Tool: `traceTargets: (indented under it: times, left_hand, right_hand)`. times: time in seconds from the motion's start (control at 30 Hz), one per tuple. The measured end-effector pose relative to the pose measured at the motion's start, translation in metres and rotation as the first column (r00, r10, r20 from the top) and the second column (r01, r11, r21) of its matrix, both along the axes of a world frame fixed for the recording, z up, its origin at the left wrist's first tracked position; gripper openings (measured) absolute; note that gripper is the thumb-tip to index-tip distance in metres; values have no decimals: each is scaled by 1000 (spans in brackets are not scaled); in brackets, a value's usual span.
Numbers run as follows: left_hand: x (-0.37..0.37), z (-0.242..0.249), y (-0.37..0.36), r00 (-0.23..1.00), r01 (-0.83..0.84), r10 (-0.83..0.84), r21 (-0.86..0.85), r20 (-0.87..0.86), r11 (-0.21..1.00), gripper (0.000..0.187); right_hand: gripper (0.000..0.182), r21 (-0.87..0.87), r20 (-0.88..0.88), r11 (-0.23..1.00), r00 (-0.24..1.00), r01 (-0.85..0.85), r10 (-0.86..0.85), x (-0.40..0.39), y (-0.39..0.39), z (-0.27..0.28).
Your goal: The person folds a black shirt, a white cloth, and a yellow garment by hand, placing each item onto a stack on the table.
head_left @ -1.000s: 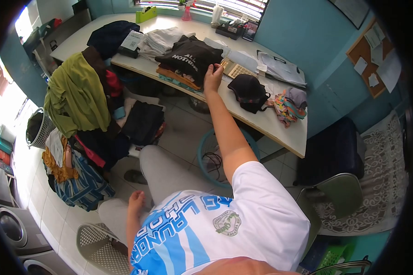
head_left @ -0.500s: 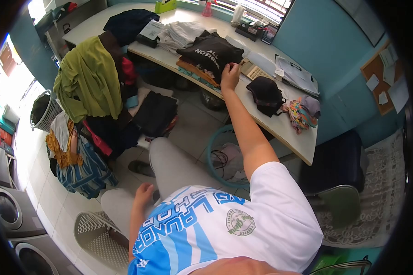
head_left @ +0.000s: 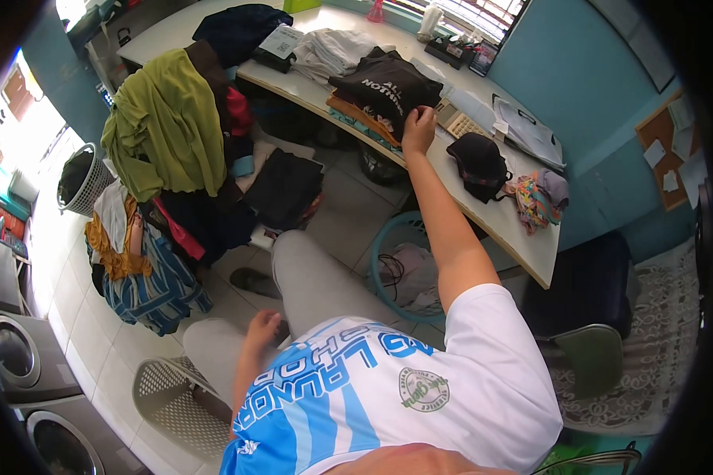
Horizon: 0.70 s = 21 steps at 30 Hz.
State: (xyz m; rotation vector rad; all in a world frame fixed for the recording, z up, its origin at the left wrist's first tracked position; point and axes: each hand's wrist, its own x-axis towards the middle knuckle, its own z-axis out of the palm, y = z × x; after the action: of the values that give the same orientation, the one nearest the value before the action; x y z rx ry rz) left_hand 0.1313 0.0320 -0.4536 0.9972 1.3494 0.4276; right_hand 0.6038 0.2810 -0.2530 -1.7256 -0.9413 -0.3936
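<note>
Head view: our right hand [head_left: 418, 127] pinches the soft folded black printed cotton shirt [head_left: 388, 83] atop the stack, upper centre on the smooth white table [head_left: 483, 210]. Left hand [head_left: 263, 326] rests loosely curled on our grey trouser leg, as before.

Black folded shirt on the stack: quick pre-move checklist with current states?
1. Right hand touching the black folded shirt: ok, at its near edge.
2. Grip closed on the fabric: cannot tell, fingers curled but the pinch is hidden.
3. Shirt sits on top of the folded stack: ok.
4. Left hand free: ok, resting on the leg, holding nothing.
5. Calculator clear of the hand: not ok, right beside it.
6. Black cap apart from the stack: ok.
</note>
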Motion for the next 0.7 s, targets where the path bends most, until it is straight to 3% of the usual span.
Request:
traceTargets:
  times: [0.37,0.47,0.7]
  left_hand:
    - [3,8,-1,999,-42,42,-31,2,999,36]
    - [-1,-6,-3,998,-45,45,-6,35,999,38]
    - [2,4,-2,993,57,-43,141,-106,988,40]
  right_hand:
    - [19,3,25,1000,1000,12,-13,1,2,-2]
    - [19,-1,75,1000,997,25,-25,9,7,-7]
    - [26,-14,174,994,979,-104,105,28,18,-19]
